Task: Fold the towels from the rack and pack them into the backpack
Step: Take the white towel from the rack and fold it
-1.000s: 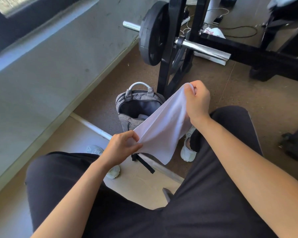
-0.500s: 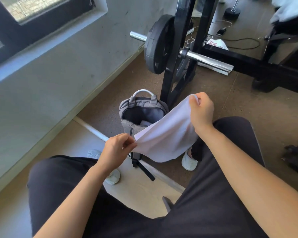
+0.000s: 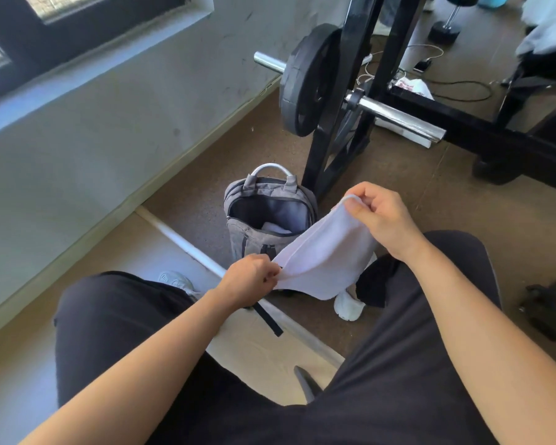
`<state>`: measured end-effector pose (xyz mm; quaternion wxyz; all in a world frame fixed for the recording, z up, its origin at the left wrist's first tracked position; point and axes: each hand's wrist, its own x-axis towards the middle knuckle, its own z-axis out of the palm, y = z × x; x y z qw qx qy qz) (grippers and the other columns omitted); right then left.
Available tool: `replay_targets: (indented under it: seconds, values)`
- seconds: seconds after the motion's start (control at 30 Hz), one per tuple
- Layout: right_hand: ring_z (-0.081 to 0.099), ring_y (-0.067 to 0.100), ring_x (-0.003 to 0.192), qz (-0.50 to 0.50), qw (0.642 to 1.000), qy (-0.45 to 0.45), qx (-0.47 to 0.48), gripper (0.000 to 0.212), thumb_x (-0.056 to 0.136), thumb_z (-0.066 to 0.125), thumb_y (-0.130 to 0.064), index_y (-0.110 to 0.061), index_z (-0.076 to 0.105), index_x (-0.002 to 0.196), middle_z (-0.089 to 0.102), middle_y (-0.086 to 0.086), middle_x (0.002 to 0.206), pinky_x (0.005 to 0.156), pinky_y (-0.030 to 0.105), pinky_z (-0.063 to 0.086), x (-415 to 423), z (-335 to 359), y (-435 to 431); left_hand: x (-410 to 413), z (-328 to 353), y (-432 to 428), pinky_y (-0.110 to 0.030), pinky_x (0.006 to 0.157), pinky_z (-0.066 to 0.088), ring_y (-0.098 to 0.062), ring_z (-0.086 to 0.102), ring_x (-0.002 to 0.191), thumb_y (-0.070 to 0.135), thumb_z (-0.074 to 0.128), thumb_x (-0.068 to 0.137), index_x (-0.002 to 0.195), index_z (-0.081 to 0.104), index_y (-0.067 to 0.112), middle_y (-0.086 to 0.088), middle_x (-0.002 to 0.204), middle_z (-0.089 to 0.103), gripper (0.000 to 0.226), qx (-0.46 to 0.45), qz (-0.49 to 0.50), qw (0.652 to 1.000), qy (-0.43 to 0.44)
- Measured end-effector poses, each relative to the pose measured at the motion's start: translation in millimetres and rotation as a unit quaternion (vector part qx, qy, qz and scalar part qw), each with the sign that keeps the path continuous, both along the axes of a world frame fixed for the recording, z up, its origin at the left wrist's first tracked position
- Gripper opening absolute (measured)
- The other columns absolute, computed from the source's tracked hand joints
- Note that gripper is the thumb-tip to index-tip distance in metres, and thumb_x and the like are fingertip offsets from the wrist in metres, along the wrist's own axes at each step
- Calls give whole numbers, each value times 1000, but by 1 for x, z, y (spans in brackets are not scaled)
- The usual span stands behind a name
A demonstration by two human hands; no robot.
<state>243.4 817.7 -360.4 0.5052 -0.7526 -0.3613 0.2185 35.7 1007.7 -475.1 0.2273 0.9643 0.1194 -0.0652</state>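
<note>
Flooring (image 3: 430,194) is brown, speckled, rubber-like; grey backpack (image 3: 254,242) stands upright on it, main compartment unzipped and gaping, pale carry handle on top. Folded white cloth (image 3: 273,228) lies inside the backpack. Just behind-right of the backpack: foot of a black steel rack (image 3: 344,123) carrying a chrome barbell (image 3: 398,118) with one black plate (image 3: 308,81). Left of the backpack: scuffed grey wall (image 3: 109,123), dark-framed window (image 3: 77,27) high up. A white strip (image 3: 180,239) runs past the backpack's near-left side, edging a beige mat (image 3: 260,348) on the person's side. Far behind the backpack: dumbbell (image 3: 443,30), phone (image 3: 422,64) on a cable, crumpled white bag (image 3: 413,86). Far right of it, pale cloth (image 3: 546,24) draped over dark equipment. White towel (image 3: 325,252) is held in the air just in front-right of the backpack, covering its right front corner, stretched on a diagonal with a doubled edge. Left hand (image 3: 247,279), fingers curled, pinches the lower corner near the backpack's base. Right hand (image 3: 382,216) pinches the upper corner between thumb and fingers, level with the backpack's opening. White shoes (image 3: 349,305) sit on either side of the backpack. Person is seated in black trousers.
</note>
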Motion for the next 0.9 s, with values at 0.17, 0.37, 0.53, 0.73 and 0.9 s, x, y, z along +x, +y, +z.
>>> replay_targets:
  seconds: [0.17, 0.37, 0.53, 0.73, 0.9]
  values:
    - [72, 23, 96, 63, 997, 47, 20, 10, 100, 59, -7, -5, 69, 99, 76, 11, 98, 86, 29, 55, 0, 8, -11, 22, -11, -18, -40, 76, 51, -31, 49, 105, 25, 76, 87, 88, 79, 25, -4, 117, 58, 3, 8, 2, 997, -71]
    - [68, 40, 97, 91, 994, 56, 37, 11, 98, 61, -6, 2, 68, 100, 73, 20, 99, 90, 53, 53, 7, 13, -19, 28, -15, -18, -53, 86, 54, -46, 46, 116, 19, 83, 84, 83, 79, 29, -12, 132, 54, 10, 50, 77, 987, -130]
    - [69, 40, 95, 102, 991, 61, 64, 9, 96, 64, -11, -8, 72, 95, 73, 20, 96, 86, 54, 52, 9, 20, -20, 33, -18, -15, -56, 96, 51, -48, 46, 131, 19, 77, 91, 92, 80, 21, -12, 147, 58, 4, 53, 46, 991, -113]
    - [67, 22, 88, 36, 995, 58, 76, 8, 97, 63, -8, -8, 71, 94, 72, 20, 93, 81, 36, 51, 13, 13, -19, 26, -20, -13, -33, 63, 34, -24, 48, 70, 16, 62, 98, 71, 50, 18, 1, 71, 53, 29, -28, 68, 996, -58]
    - [60, 6, 84, -72, 994, 26, 73, 14, 98, 63, -16, -24, 71, 90, 67, -13, 82, 78, 21, 46, 20, 0, -17, 13, -23, 6, -36, 64, 44, -30, 54, 68, 17, 72, 91, 80, 67, 11, -3, 72, 65, 14, -45, 117, 989, -72]
